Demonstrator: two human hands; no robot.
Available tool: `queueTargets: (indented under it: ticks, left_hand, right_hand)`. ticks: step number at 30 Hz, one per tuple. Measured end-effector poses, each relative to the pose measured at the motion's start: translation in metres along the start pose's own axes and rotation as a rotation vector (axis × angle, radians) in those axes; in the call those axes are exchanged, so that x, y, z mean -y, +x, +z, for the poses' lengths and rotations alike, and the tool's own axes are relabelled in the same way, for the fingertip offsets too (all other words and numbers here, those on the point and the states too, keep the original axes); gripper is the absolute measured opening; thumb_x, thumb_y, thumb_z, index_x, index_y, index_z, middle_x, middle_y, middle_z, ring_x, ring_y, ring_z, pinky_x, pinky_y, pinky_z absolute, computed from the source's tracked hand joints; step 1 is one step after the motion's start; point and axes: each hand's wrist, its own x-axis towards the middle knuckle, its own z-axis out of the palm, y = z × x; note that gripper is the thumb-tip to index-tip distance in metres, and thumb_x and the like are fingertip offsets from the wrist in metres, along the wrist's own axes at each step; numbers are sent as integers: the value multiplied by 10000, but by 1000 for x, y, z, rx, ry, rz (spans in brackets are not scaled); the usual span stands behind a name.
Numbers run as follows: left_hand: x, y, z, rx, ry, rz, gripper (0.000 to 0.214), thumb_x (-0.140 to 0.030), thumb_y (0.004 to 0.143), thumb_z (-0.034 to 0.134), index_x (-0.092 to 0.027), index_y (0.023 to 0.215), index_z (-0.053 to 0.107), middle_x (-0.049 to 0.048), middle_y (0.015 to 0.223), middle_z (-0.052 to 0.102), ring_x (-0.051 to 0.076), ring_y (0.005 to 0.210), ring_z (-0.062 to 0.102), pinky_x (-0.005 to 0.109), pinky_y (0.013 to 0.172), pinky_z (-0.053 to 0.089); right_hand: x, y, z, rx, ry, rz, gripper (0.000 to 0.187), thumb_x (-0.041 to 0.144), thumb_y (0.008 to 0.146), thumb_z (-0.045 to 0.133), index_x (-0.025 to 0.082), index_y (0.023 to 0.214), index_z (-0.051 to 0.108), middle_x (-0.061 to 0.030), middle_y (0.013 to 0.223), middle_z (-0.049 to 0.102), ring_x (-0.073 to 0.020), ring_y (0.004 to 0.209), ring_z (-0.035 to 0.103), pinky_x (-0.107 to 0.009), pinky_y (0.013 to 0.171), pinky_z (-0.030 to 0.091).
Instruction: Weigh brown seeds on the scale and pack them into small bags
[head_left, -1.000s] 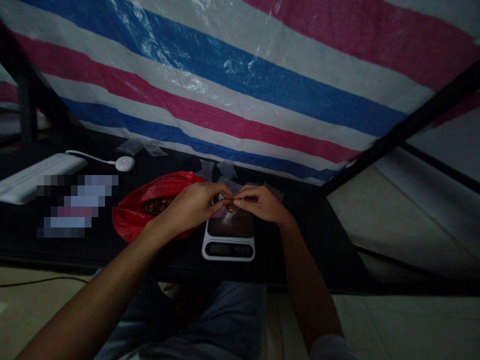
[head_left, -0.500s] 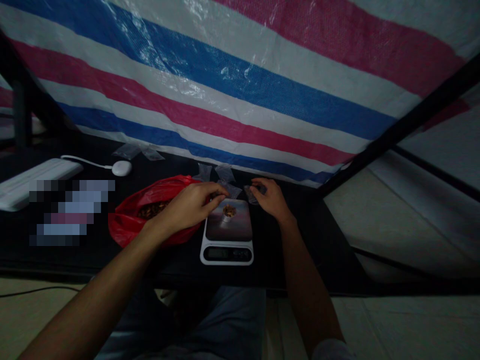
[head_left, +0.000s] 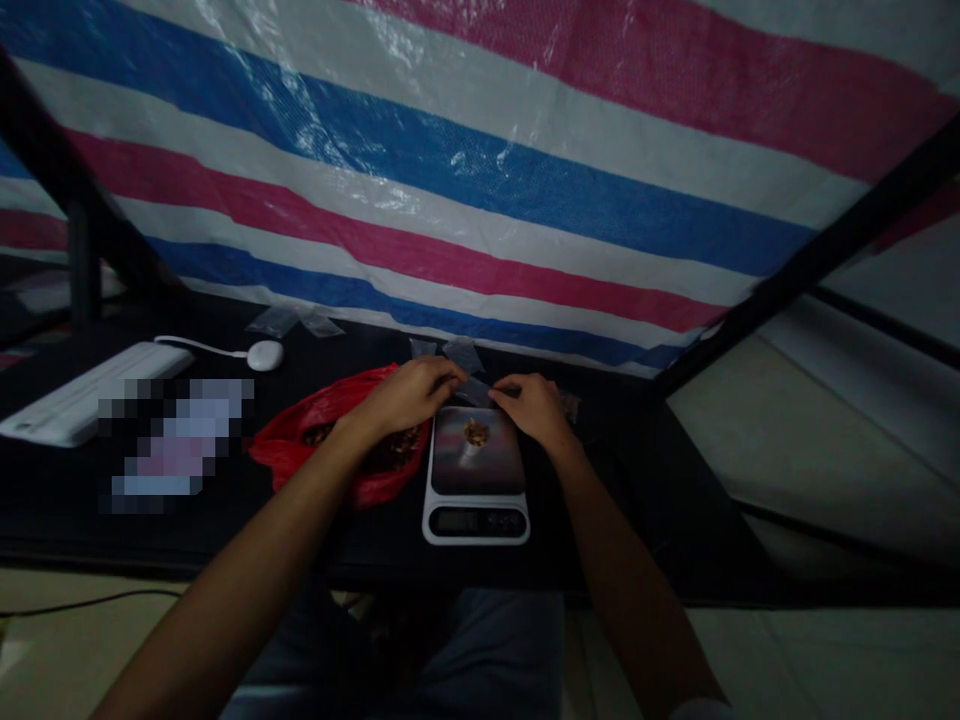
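Observation:
My left hand point(head_left: 416, 395) reaches over a red plastic bag point(head_left: 292, 425) of small brown pieces, thumb and fingers pinched at a small clear plastic bag point(head_left: 474, 392). From the other side, my right hand point(head_left: 534, 408) pinches that clear bag's edge. Both hands are just behind a white digital scale point(head_left: 478, 522). On its dark shiny plate rests a small heap of brown pieces point(head_left: 476, 432), seemingly in a little cup. The scale's display is too dim to read.
More clear bags point(head_left: 463, 353) lie behind my hands, others point(head_left: 274, 320) farther left. Left on the black table point(head_left: 240, 530) are a white power strip point(head_left: 97, 390), a white round-ended cable point(head_left: 265, 355) and a blurred-out item point(head_left: 180, 435). A striped sheet point(head_left: 465, 210) slopes behind.
My right hand has moved left, away from a clear bag on the right, to the one at my left fingertips. The whole view has shifted slightly.

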Motion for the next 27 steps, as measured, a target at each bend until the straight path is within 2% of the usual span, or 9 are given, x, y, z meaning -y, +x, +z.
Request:
queueTargets:
  ticks: [4, 7, 11, 14, 17, 21, 24, 27]
  left_hand:
    - [10, 3, 1, -49, 71, 66, 308, -201, 966, 462, -176, 1136, 718, 99, 1151, 744, 263, 1149, 644, 435, 1061, 489]
    - [18, 1, 1, -72, 103, 47, 326, -193, 954, 462, -177, 1159, 715, 105, 1176, 730, 268, 1169, 627, 451, 1082, 473]
    - [24, -5, -3, -138, 71, -23, 340, -210, 958, 447, -167, 1172, 706, 111, 1189, 728, 264, 1163, 627, 464, 1071, 477]
    - [23, -9, -8, -189, 53, -75, 348, -197, 946, 439, -160, 1162, 710, 112, 1191, 734, 267, 1158, 627, 477, 1062, 479]
    - [22, -13, -10, -195, 54, -88, 356, -164, 919, 441, -165, 1138, 721, 109, 1196, 733, 265, 1159, 630, 475, 1064, 481]
    - [21, -15, -8, -188, 61, -72, 378, -132, 888, 443, -160, 1134, 730, 111, 1164, 737, 265, 1145, 635, 470, 1059, 487]
    - [22, -15, -7, -185, 59, -70, 369, -132, 894, 446, -156, 1127, 731, 110, 1152, 739, 261, 1137, 638, 458, 1045, 492]
    - [23, -15, -6, -177, 61, -61, 326, -173, 944, 450, -165, 1120, 724, 98, 1131, 743, 253, 1120, 644, 443, 1028, 497]
  right_hand:
    - [0, -1, 1, -25, -29, -3, 290, 496, 905, 708, 269, 1053, 811, -36, 1097, 816, -242, 1045, 754, -355, 956, 530]
    - [-1, 1, 3, -16, -46, -28, 358, 538, 848, 762, 273, 1084, 805, -44, 1137, 807, -261, 1085, 742, -382, 982, 520]
    - [-3, 9, 0, 79, -44, -21, 411, 578, 819, 777, 266, 1085, 810, -76, 1061, 818, -291, 1001, 761, -441, 960, 527]
    - [-5, 18, -5, 175, -90, -63, 432, 594, 812, 775, 256, 1077, 815, -91, 1062, 816, -321, 1030, 751, -486, 977, 513]
    - [-10, 28, -8, 248, -95, -156, 424, 595, 809, 777, 266, 1075, 818, -88, 1109, 808, -317, 1068, 739, -450, 947, 530]
    - [-14, 42, -7, 298, -109, -245, 363, 554, 748, 843, 282, 989, 837, -77, 1050, 814, -314, 1058, 736, -396, 912, 537]
    - [-11, 48, -7, 364, -85, -283, 257, 454, 750, 860, 276, 934, 842, -54, 989, 819, -278, 960, 747, -338, 828, 533]
    - [-7, 48, -11, 402, -19, -250, 159, 354, 808, 815, 253, 929, 836, -34, 936, 819, -219, 828, 742, -285, 712, 504]
